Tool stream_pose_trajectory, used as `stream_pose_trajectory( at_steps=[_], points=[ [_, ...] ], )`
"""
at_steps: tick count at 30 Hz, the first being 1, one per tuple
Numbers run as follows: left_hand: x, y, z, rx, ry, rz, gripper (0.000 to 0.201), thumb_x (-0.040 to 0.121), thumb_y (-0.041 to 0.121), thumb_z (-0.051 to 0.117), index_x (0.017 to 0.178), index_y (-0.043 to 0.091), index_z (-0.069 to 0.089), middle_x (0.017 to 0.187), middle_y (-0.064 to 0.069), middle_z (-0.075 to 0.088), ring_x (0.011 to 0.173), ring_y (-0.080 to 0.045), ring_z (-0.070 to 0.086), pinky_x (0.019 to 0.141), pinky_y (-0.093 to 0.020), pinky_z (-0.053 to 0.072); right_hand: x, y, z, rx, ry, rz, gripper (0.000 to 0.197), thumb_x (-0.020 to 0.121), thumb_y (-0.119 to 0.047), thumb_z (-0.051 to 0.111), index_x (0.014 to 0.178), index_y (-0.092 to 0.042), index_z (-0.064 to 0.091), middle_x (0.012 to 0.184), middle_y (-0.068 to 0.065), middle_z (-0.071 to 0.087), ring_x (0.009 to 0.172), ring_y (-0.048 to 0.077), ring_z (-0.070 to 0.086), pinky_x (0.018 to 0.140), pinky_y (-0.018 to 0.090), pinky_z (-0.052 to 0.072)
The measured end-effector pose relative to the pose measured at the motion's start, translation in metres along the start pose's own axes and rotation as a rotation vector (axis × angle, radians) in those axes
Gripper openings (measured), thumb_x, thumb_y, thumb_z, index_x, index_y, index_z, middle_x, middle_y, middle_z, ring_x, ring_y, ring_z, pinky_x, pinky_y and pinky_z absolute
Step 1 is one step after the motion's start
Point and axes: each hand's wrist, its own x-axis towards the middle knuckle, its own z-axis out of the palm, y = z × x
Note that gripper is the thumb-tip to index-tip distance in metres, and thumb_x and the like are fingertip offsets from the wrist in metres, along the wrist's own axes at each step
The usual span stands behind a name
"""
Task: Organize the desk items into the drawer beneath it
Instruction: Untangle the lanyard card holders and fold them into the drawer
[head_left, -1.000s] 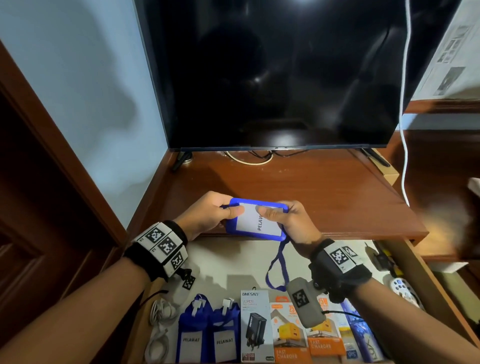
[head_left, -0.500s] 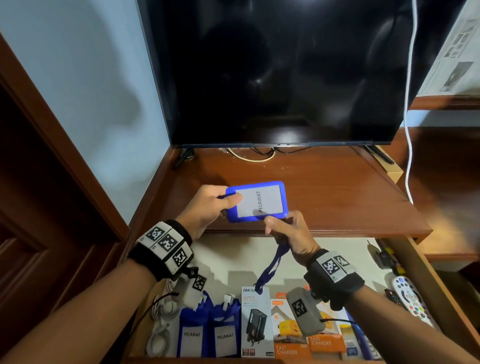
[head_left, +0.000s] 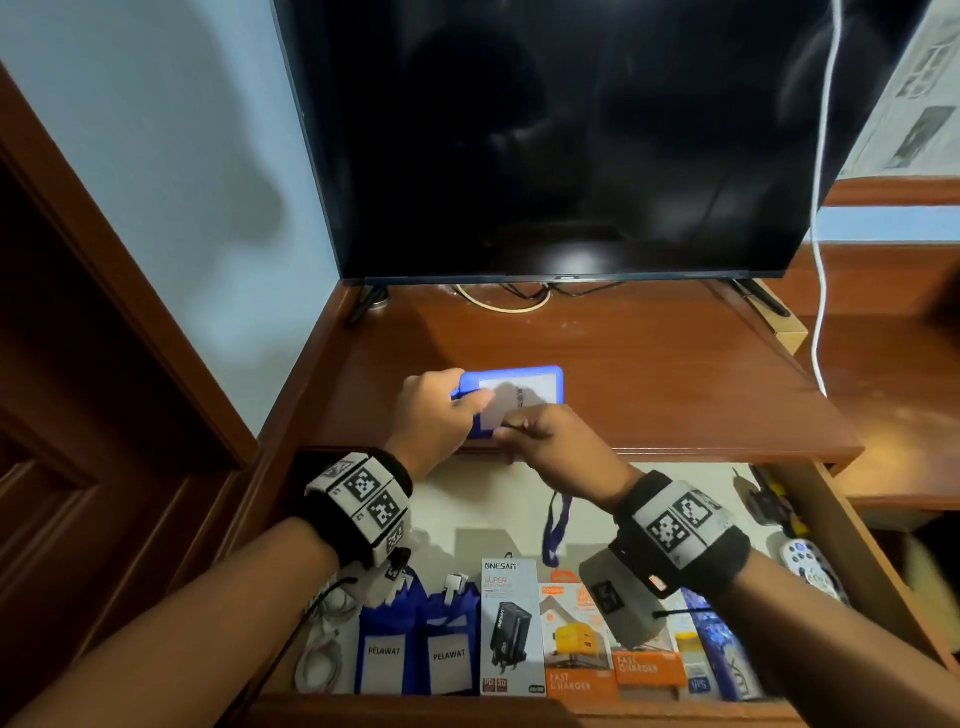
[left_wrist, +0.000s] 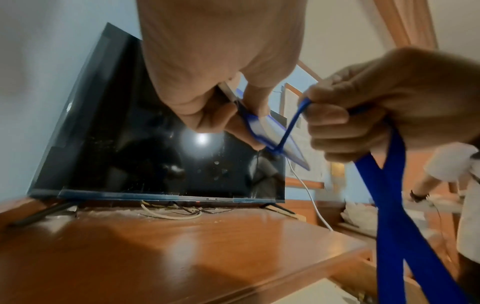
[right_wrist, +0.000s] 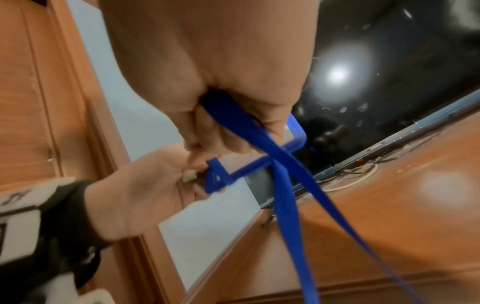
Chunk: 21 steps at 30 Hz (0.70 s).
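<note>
A blue badge holder (head_left: 524, 387) with a white card is held just above the wooden desk (head_left: 649, 374), near its front edge. My left hand (head_left: 441, 410) pinches the holder's left end between thumb and fingers. My right hand (head_left: 545, 441) sits right beside it, fingers curled round the blue lanyard (head_left: 556, 525), which hangs down into the open drawer (head_left: 467, 509). In the left wrist view the lanyard (left_wrist: 389, 205) runs from the holder (left_wrist: 262, 131) through my right fist (left_wrist: 376, 115). The right wrist view shows the strap (right_wrist: 283, 185) leaving my fist beside the holder (right_wrist: 296, 142).
A dark TV (head_left: 545, 130) stands at the back of the desk, with a white cable (head_left: 821, 260) hanging at the right. The drawer holds two more blue badge holders (head_left: 415, 649), charger boxes (head_left: 511, 623), coiled white cables (head_left: 322, 649) and a remote (head_left: 810, 566). Another person (left_wrist: 457, 185) stands at the right.
The badge holder has moved up and back from the drawer edge to over the desk. My right hand left the holder's right edge, took the lanyard, and came up beside the holder.
</note>
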Motion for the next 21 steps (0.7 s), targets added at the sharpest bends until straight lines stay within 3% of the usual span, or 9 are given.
stream_pose_trajectory(
  at_steps=[2,4,6,9,12,15,17,21],
  points=[
    [-0.004,0.000,0.000,0.095,-0.131,0.010,0.033,0.076,0.045,0.052,0.063,0.016,0.048,0.065,-0.009,0.058,0.072,-0.034,0.054,0.061,-0.037,0.038,0.002,-0.001,-0.010,-0.008,-0.029,0.017,0.031,0.092,-0.012,0.053,0.063,-0.021,0.061,0.057,-0.006,0.052,0.051,0.005,0.043,0.059,0.024,0.038],
    [-0.007,0.001,0.000,0.182,-0.212,0.012,0.036,0.087,0.037,0.058,0.061,0.020,0.040,0.068,-0.007,0.054,0.075,-0.035,0.053,0.061,-0.035,0.033,0.002,-0.001,-0.018,-0.018,-0.071,0.027,0.029,0.089,-0.008,0.051,0.070,-0.021,0.068,0.056,0.000,0.055,0.048,0.011,0.042,0.057,0.026,0.040],
    [-0.010,0.002,-0.002,0.247,-0.271,0.015,0.038,0.091,0.030,0.060,0.062,0.022,0.038,0.070,-0.006,0.054,0.074,-0.032,0.050,0.062,-0.034,0.032,0.003,0.002,-0.023,0.016,-0.093,0.070,0.032,0.089,-0.005,0.053,0.062,-0.017,0.065,0.052,0.005,0.053,0.043,0.016,0.043,0.053,0.031,0.042],
    [-0.015,0.003,-0.007,0.277,-0.413,0.044,0.028,0.093,0.035,0.058,0.071,0.018,0.053,0.076,-0.006,0.060,0.076,-0.028,0.054,0.065,-0.035,0.039,0.002,0.007,-0.023,0.042,-0.112,0.131,0.031,0.091,-0.007,0.058,0.062,0.001,0.058,0.049,0.007,0.047,0.041,0.016,0.040,0.047,0.030,0.037],
    [-0.020,0.008,-0.014,0.368,-0.631,0.061,0.023,0.094,0.036,0.057,0.094,0.014,0.063,0.090,-0.005,0.065,0.084,-0.023,0.060,0.076,-0.036,0.049,-0.002,0.015,-0.019,-0.027,-0.109,0.120,0.031,0.090,-0.015,0.064,0.065,0.002,0.062,0.051,-0.001,0.047,0.044,0.005,0.037,0.049,0.024,0.033],
    [-0.022,0.007,-0.024,0.222,-0.791,0.002,0.010,0.092,0.029,0.061,0.092,0.019,0.062,0.092,0.000,0.066,0.089,-0.019,0.064,0.083,-0.038,0.053,-0.006,0.018,-0.017,-0.010,-0.130,0.108,0.033,0.087,-0.019,0.067,0.058,-0.006,0.063,0.049,-0.006,0.050,0.047,0.005,0.039,0.052,0.020,0.032],
    [-0.023,0.005,-0.030,0.046,-0.860,-0.092,0.003,0.092,0.020,0.061,0.090,0.019,0.062,0.092,-0.001,0.068,0.091,-0.019,0.067,0.085,-0.036,0.054,-0.010,0.017,-0.016,0.057,-0.171,0.110,0.033,0.088,-0.018,0.066,0.060,-0.002,0.061,0.049,-0.006,0.047,0.046,0.004,0.037,0.050,0.017,0.031],
    [-0.028,-0.001,-0.041,-0.175,-0.930,-0.186,0.014,0.093,0.008,0.056,0.086,0.017,0.063,0.082,0.000,0.067,0.077,-0.012,0.063,0.070,-0.022,0.048,-0.014,0.017,-0.008,0.255,-0.232,0.140,0.041,0.091,-0.021,0.062,0.070,0.013,0.055,0.052,0.004,0.038,0.042,0.010,0.029,0.043,0.020,0.025]
  ],
)
